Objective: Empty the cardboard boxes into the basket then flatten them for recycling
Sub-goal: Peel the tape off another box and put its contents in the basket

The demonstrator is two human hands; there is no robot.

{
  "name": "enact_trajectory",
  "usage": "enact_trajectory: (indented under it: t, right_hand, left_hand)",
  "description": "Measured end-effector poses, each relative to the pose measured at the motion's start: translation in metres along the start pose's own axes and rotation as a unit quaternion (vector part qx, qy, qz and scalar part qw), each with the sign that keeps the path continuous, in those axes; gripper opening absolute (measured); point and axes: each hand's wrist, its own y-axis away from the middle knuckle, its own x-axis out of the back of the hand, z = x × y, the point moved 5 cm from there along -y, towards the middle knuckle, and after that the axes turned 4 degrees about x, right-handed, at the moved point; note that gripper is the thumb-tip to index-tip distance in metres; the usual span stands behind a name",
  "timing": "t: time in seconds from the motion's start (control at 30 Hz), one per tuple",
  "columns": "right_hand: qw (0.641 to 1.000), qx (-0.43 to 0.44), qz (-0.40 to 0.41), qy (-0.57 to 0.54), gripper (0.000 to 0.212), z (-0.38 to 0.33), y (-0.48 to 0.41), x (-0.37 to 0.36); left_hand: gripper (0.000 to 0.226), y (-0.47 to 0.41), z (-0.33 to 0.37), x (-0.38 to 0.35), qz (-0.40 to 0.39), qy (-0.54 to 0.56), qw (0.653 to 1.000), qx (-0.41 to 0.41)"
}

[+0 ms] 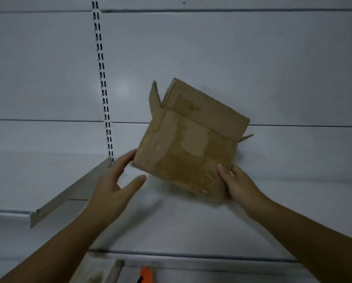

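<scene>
Several white wall panels (273,58) fill my view, split by dark horizontal seams. A slotted upright rail (102,78) runs down the left of them, and an angled shelf bracket (69,193) juts toward me from its foot. Below lies a white shelf (181,225), with something orange (146,273) poking in at the bottom edge; I cannot tell what it is.

The cardboard box (189,146) is held up in the air in front of the panels, right of the rail, tilted with its top leaning right. Its worn, stained face is toward me. One narrow flap (155,99) stands up at the upper left corner and a wide flap (207,111) runs along the top. There is open space all round the box; the bracket is the nearest hard edge, just beside my left wrist.

My right hand (238,184) grips the lower right corner, thumb on the front face and fingers wrapped behind. My left hand (113,180) is spread, its fingertips touching the lower left corner, thumb apart below it, holding nothing. Both forearms reach up from the bottom corners.
</scene>
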Motion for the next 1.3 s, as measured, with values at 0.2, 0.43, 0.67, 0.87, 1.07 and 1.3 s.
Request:
enact_trajectory:
  t: [0.2, 0.43, 0.67, 0.87, 1.07, 1.3]
  right_hand:
    - [0.982, -0.082, -0.167, 0.041, 0.07, -0.064, 0.038, 0.034]
    - [0.945, -0.103, -0.3, 0.082, 0.081, -0.061, 0.059, 0.057]
    - [0.972, 0.163, -0.121, 0.116, 0.02, -0.049, 0.045, 0.101]
    - [0.889, 0.299, -0.207, 0.277, 0.079, -0.041, 0.037, 0.075]
    - [0.91, 0.318, -0.101, 0.248, 0.068, -0.033, 0.039, 0.076]
    - [0.872, 0.367, -0.018, 0.324, 0.073, -0.041, 0.051, 0.048]
  left_hand:
    - [0.06, -0.047, 0.132, 0.019, 0.073, -0.126, 0.984, -0.103]
    - [0.037, -0.112, 0.129, -0.036, -0.153, -0.313, 0.936, 0.037]
    - [0.034, -0.1, 0.079, -0.133, -0.241, -0.243, 0.937, 0.073]
    - [0.025, -0.115, 0.085, -0.153, -0.177, -0.216, 0.96, 0.03]
    - [0.014, -0.081, 0.106, -0.109, 0.077, -0.065, 0.994, -0.053]
    - [0.012, 0.048, 0.085, -0.092, 0.235, -0.059, 0.966, -0.092]
